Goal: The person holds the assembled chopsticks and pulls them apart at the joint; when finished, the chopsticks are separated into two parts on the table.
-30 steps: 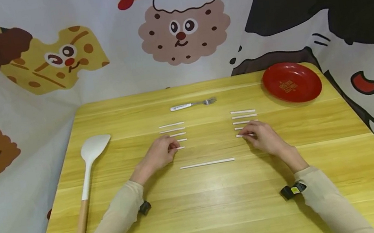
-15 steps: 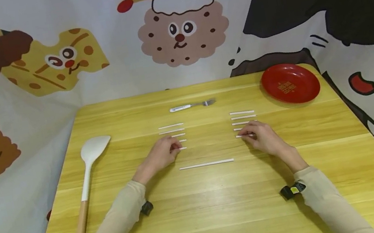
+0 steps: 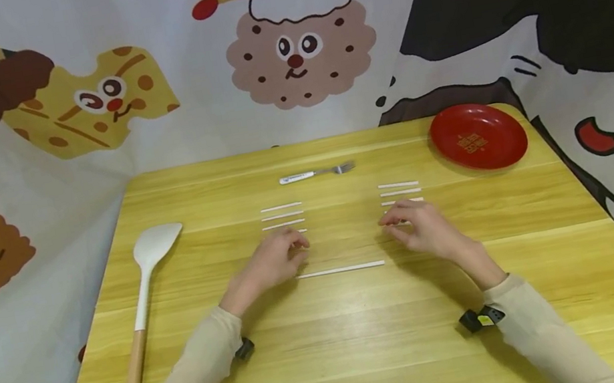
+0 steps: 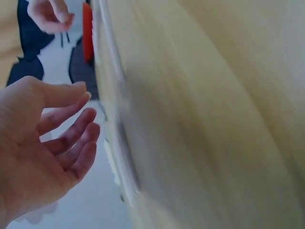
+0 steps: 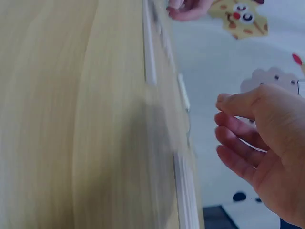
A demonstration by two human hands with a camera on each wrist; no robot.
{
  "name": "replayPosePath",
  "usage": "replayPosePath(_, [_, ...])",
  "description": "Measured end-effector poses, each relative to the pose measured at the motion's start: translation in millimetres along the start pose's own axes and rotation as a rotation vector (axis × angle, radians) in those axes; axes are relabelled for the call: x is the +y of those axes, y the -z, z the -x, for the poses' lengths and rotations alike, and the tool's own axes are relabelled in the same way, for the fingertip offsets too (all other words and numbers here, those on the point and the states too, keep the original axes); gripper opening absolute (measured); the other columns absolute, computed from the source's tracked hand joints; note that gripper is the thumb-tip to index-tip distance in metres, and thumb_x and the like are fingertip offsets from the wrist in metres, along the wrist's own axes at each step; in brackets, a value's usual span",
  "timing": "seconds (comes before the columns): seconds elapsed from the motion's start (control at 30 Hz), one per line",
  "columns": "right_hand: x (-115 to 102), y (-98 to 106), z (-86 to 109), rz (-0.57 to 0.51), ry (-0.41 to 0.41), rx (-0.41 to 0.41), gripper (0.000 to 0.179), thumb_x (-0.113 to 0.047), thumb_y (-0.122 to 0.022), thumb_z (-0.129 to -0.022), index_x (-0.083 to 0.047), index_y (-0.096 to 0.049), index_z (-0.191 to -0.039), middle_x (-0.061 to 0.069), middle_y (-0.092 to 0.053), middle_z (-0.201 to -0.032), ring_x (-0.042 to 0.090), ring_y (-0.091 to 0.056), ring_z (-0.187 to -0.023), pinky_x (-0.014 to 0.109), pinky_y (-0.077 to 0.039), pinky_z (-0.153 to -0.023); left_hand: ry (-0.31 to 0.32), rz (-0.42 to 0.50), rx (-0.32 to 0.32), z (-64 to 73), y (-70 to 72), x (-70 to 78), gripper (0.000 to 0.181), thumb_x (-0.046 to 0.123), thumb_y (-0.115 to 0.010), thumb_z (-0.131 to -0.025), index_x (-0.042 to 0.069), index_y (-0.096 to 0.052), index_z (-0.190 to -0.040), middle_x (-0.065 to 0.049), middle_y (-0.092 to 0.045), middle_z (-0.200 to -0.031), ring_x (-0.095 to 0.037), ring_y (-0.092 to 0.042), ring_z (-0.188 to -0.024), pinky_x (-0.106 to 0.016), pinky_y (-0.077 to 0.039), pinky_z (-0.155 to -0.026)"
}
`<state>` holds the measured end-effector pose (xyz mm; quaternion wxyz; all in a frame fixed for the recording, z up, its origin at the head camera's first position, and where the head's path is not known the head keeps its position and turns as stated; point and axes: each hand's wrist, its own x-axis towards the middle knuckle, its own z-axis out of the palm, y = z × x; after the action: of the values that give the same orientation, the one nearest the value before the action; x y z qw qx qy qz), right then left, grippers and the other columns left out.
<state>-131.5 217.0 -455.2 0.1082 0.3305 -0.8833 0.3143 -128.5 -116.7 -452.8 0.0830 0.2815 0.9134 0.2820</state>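
Note:
Loosely bent and holding nothing, my left hand (image 3: 272,259) hovers just in front of the left column of short thin white sticks (image 3: 282,215). My right hand (image 3: 426,229) mirrors it at the right column of short white sticks (image 3: 400,192), covering part of the nearest ones. Both wrist views show bare gaps between thumb and fingers (image 4: 78,152), with the hands raised off the table. A longer white stick (image 3: 344,269) lies crosswise nearer the person, its left end close to the left hand. The right wrist view shows short sticks (image 5: 186,195) beneath the right hand.
On the left lies a white turner (image 3: 154,244) with a wooden handle. A fork (image 3: 316,173) with a white handle lies behind the stick columns. A red plate (image 3: 479,137) sits at the back right corner of the wooden table (image 3: 359,359). A cartoon-print cloth (image 3: 192,88) hangs behind.
Both hands have let go of the nearest short sticks and lifted slightly, their fingers opening. The left hand has moved a little to the right and towards the person.

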Motion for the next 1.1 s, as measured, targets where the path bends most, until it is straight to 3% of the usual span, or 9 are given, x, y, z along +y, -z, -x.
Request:
replayPosePath(0.2, [-25.8, -12.1, -3.0, -0.063, -0.027, -0.120, 0.012, -0.003, -0.077, -0.088, -0.005, -0.076, -0.100, 0.002, -0.072, -0.095, 0.014, -0.068, -0.085, 0.034, -0.059, -0.073, -0.036, -0.010, -0.095, 5.8, -7.6, 18.2, 0.021, 0.016, -0.072, -0.094, 0.007, -0.071, -0.113, -0.003, -0.067, -0.105, -0.017, -0.063, -0.095, -0.034, -0.056, -0.088])
replayPosePath(0.47, [-41.6, -38.8, -0.6, -0.119, -0.029, -0.279, 0.016, -0.009, -0.078, -0.089, -0.008, -0.076, -0.104, 0.002, -0.072, -0.101, 0.015, -0.068, -0.090, 0.028, -0.060, -0.078, -0.020, -0.056, -0.166, 8.7, -19.3, 20.9, 0.018, 0.016, -0.075, -0.092, 0.009, -0.072, -0.108, 0.000, -0.065, -0.101, -0.011, -0.060, -0.088, -0.028, -0.054, -0.079])
replayPosePath(0.8, [-41.8, -57.1, 1.1, -0.118, -0.014, -0.304, 0.009, -0.005, -0.075, -0.090, -0.007, -0.074, -0.099, 0.001, -0.069, -0.093, 0.008, -0.065, -0.081, 0.021, -0.057, -0.071, -0.079, -0.118, -0.096, 4.1, -30.4, 17.2, 0.006, 0.015, -0.076, -0.091, 0.012, -0.071, -0.095, 0.003, -0.062, -0.091, -0.010, -0.058, -0.080, -0.024, -0.051, -0.070])
replayPosePath(1.1, [-47.7, -56.5, 0.3, -0.086, -0.013, -0.271, 0.008, -0.003, -0.071, -0.092, -0.004, -0.068, -0.099, 0.004, -0.064, -0.096, 0.012, -0.065, -0.084, 0.019, -0.058, -0.075, -0.063, -0.041, -0.100, 5.0, -30.8, 17.7, 0.008, 0.020, -0.073, -0.094, 0.016, -0.066, -0.091, 0.007, -0.059, -0.086, -0.006, -0.054, -0.076, -0.020, -0.049, -0.067])
